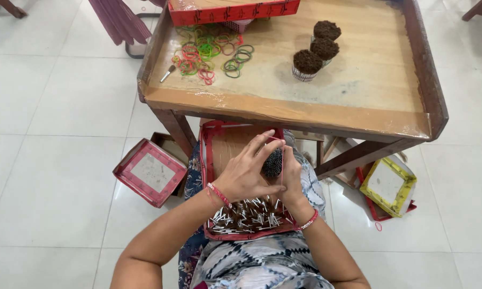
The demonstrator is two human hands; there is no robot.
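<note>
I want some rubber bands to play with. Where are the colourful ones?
The rubber bands lie in a heap on the far left of the wooden table, below the red box and left of three dark bundles.

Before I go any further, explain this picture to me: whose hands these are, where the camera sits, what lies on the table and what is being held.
There is no machine here. One camera sits on a person's head and looks down at their own two bare hands. The left hand and right hand together grip a dark round bundle of thin sticks above a red-edged tray on the lap, which holds loose small sticks. In front stands a wooden table with three finished dark bundles, a heap of coloured rubber bands, a small brush and a red box. On the floor lie a pink box and a yellow box.
</note>
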